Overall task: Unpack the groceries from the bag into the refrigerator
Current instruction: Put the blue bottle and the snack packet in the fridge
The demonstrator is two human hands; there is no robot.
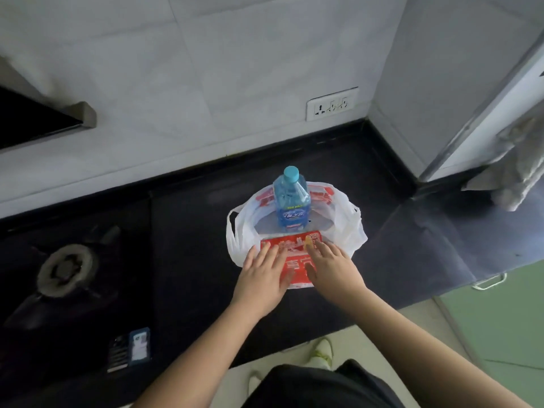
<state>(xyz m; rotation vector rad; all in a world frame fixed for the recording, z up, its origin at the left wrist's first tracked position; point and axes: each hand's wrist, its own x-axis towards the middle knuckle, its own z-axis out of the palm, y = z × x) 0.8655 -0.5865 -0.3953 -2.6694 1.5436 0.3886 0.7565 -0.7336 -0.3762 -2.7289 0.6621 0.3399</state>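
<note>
A white plastic grocery bag (350, 222) with red print lies open on the black countertop (191, 231). A blue water bottle (291, 201) with a light blue cap stands upright inside it. My left hand (263, 278) and my right hand (332, 266) both rest flat, fingers spread, on the bag's near red-printed side. Neither hand holds anything. The refrigerator door (500, 107) shows at the far right, with a cloth hanging from it.
A gas burner (67, 270) sits on the counter at the left. Two small packets (131, 348) lie near the front edge. A range hood (44, 119) juts out at upper left. A wall socket (332, 103) is on the tiled wall behind.
</note>
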